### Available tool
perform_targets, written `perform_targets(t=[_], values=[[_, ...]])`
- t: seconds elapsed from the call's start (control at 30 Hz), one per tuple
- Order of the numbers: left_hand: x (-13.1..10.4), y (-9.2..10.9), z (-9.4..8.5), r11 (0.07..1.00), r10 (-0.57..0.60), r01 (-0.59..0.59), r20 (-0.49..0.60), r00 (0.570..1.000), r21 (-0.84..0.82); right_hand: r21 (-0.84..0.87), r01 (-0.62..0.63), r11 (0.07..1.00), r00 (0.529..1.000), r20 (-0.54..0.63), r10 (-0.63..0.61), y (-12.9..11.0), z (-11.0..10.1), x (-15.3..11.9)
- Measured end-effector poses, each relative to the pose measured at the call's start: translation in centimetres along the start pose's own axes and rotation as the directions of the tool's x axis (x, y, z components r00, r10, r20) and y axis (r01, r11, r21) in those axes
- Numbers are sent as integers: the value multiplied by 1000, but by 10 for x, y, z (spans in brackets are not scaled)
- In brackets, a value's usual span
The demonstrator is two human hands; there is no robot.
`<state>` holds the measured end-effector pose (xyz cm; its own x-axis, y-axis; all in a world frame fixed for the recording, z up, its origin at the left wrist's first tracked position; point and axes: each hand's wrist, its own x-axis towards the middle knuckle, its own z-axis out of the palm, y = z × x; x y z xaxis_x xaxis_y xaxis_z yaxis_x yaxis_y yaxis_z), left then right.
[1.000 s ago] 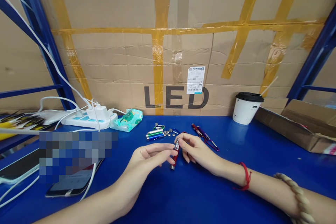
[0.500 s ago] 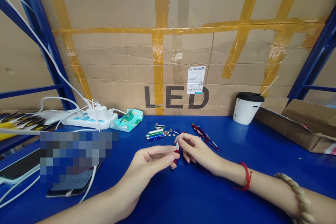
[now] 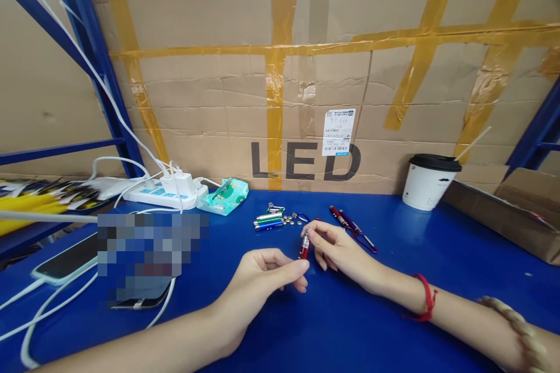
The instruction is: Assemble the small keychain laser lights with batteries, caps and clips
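Observation:
A small red metal penlight (image 3: 304, 253) with a silver upper end stands nearly upright between my hands in the head view. My left hand (image 3: 266, 274) has its thumb and fingers closed about the lower end, which they hide. The silver end is pinched in the fingertips of my right hand (image 3: 335, 247). Just beyond lie green and blue penlights (image 3: 270, 225) side by side, with several button cells (image 3: 289, 220) to their right. A red penlight (image 3: 339, 215) and a purple penlight (image 3: 350, 221) with a cord loop rest behind my right hand.
A teal soft packet (image 3: 225, 197) and a white power strip (image 3: 157, 194) sit at the back left. Phones (image 3: 70, 257) and white cables lie at left. A lidded paper cup (image 3: 429, 183) and an open cardboard box (image 3: 503, 218) stand at right, before a large cardboard sheet (image 3: 210, 99).
The view has swung slightly left. My left hand's fingers have shifted down the red penlight, and its lower end is now hidden behind them. My right hand keeps the silver end.

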<state>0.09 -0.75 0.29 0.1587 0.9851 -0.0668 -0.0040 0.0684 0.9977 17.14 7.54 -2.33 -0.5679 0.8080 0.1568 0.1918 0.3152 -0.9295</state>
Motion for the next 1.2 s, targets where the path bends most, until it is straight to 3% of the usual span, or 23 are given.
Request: perform_targets(t=[0.4,0.67,0.87,1.2], values=[[2,-2,1,993,52,-47,47,998,-106,-7,-15,1000,1000,-1,15,-2,3,3],[4,-3,1,999,41,-40,25,999,-14,16,-20,1000,1000,-15,20,-6,4,2],[7,1,-2,997,48,-46,-44,998,55,130,-32,991,996,-73,42,-2,4,2],[11,-5,-1,988,57,-55,-15,998,143,198,-113,974,983,-117,138,-6,7,2]])
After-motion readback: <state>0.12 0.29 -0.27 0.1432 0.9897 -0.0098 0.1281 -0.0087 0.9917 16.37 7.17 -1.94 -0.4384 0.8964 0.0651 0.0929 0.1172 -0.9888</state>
